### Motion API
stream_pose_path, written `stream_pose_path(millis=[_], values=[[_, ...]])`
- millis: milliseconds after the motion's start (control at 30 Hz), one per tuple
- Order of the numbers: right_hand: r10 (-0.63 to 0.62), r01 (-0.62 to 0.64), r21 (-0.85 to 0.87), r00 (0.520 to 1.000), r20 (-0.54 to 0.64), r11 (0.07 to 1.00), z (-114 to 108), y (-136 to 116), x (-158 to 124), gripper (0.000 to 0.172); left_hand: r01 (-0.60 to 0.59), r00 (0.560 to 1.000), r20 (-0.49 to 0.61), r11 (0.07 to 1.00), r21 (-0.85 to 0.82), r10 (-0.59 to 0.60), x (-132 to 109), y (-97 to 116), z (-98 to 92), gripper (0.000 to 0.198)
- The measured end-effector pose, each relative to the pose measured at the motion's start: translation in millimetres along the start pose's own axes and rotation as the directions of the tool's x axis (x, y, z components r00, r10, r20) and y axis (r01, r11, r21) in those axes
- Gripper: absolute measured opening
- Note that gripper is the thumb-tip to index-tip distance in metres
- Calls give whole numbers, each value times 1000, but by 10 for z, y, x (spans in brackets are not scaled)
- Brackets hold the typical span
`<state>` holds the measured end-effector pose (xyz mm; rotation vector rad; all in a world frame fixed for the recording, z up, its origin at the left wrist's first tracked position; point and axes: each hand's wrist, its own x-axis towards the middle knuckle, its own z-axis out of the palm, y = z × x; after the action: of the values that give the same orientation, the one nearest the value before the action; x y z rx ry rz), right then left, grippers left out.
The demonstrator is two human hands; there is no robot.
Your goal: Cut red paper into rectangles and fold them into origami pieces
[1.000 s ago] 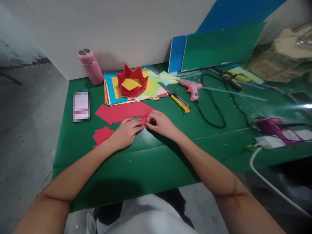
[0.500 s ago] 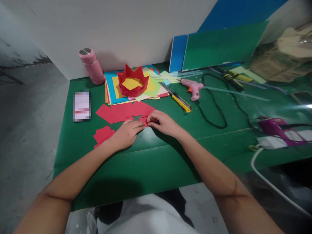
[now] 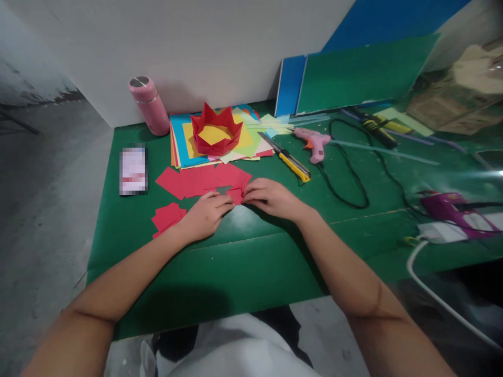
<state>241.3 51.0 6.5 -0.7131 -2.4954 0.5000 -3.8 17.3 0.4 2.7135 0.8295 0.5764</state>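
Observation:
A small piece of red paper (image 3: 235,196) lies on the green table between my hands. My left hand (image 3: 209,210) has its fingertips on the left side of this paper, fingers together, pressing it down. Thumb and fingers of my right hand (image 3: 271,197) are pinched at its right edge. Just beyond my hands is an overlapping row of red paper pieces (image 3: 196,180). A smaller pile of red paper squares (image 3: 168,215) sits left of my left hand, partly behind the forearm. A folded red paper ring with pointed tips (image 3: 217,133) rests on coloured sheets (image 3: 179,144).
Behind my right hand lie a yellow utility knife (image 3: 291,164), blade out, and a pink glue gun (image 3: 314,143) with a looping black cord. A pink bottle (image 3: 151,107) and a blurred-out flat object (image 3: 133,170) are left. A power strip (image 3: 458,217) is right.
My right hand has shifted slightly right, its fingers drawing closer together at the paper's right edge, so more of the red piece shows. My left hand stays in place.

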Motion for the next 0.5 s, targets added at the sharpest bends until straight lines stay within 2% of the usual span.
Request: stream_pose_path(millis=[267,367,500], values=[[-117,121,-135,992,37,983,2,9,-2,23,-9,1000,-15,1000,-13,9,-7,-38,11,35],[-129,133,-207,991,33,969,38,-31,5,23,-18,999,-41,1000,-10,17,7,-35,0,29],[-131,137,-245,991,39,960,87,-107,27,24,34,998,-47,999,3,-34,32,-24,-28,26]])
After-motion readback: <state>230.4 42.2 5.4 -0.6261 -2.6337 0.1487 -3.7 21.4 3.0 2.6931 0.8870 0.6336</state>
